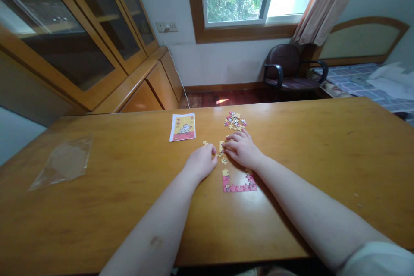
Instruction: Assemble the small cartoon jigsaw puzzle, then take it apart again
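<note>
My left hand [203, 161] rests on the table with its fingers curled together; what they hold, if anything, is hidden. Just right of its fingertips are small jigsaw pieces [219, 155]. My right hand [242, 148] lies palm down, fingers stretched out over yellow pieces [221, 145] at its fingertips, partly covering them. Another loose yellow piece [224, 161] lies below. Nearer me, joined pink and yellow pieces form a U-shaped puzzle border [241, 188], its right side partly under my right wrist. Beyond my left hand sits a single yellow piece [205, 142].
A heap of loose puzzle pieces [235, 120] lies beyond my right hand. The picture card [183, 127] with a white duck-like animal is at the back left. A clear plastic bag [66, 161] lies far left on the wooden table [129, 207]. An armchair [286, 69] stands behind the table.
</note>
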Available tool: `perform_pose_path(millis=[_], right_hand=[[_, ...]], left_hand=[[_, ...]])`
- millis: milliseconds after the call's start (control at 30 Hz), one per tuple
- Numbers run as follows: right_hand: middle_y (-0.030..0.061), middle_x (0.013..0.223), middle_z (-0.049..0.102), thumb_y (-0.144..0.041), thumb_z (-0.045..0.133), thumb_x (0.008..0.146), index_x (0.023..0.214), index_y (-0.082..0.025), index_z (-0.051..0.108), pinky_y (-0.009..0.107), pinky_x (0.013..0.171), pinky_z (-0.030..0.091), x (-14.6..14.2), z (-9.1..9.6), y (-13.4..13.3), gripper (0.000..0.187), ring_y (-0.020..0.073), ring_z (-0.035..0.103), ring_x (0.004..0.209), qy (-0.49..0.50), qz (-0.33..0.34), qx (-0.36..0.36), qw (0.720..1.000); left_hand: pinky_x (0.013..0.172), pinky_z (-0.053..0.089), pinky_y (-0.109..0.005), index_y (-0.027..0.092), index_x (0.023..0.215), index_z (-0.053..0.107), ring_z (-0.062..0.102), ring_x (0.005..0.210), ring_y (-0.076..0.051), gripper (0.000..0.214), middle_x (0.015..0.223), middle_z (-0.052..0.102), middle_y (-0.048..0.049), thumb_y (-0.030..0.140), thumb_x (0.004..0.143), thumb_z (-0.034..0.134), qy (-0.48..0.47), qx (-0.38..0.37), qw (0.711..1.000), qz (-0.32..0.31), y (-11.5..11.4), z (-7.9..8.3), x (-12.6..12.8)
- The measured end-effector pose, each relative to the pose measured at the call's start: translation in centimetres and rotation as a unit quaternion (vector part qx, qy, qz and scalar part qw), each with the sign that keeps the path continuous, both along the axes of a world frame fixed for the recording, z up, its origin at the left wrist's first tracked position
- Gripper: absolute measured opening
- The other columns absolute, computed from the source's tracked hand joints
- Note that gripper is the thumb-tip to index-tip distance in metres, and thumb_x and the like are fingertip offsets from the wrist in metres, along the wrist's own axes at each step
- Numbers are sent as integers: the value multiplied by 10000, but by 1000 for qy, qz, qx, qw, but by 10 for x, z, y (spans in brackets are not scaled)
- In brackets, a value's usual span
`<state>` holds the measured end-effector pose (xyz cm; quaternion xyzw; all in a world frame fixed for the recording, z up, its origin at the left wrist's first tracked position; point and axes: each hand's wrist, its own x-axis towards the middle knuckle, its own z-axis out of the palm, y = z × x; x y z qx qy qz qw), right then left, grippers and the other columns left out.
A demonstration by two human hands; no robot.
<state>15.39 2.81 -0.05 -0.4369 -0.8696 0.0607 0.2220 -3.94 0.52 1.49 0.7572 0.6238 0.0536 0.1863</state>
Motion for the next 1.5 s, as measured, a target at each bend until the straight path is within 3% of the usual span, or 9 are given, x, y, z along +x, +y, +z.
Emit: perform_pose_path(millis=[200,667,1267,1500], right_hand=[[46,1054,655,-325,559,877,959,-275,713,512,1095,156,0,-3,2,182,230,485,1074,9,-4,-5,1000],[42,1020,660,-268,546,874,928,-266,715,481,1080,195,0,-6,3,178,218,498,1039,18,8,-9,1000],[65,1007,643,-358,594,848,931,-244,710,471,1015,276,1,0,2,183,235,484,1005,22,34,-18,999],[38,1061,631,-180,575,799,842,-272,727,468,1041,268,2,-2,2,183,222,487,1045,26,82,-19,996]], left_hand=[[658,423,-278,238,907,552,634,800,-195,97,898,669,-18,257,814,530,-3,26,999,-30,-1,0,6],[742,456,-284,240,983,561,641,888,-205,143,982,674,-35,261,847,521,9,15,1000,-23,-2,3,10],[751,460,-296,244,1036,572,649,895,-222,201,990,690,-54,302,860,494,12,15,1000,-12,-1,4,7],[751,458,-273,257,973,623,643,878,-202,207,943,699,-34,226,864,451,2,18,999,-31,-3,8,9]])
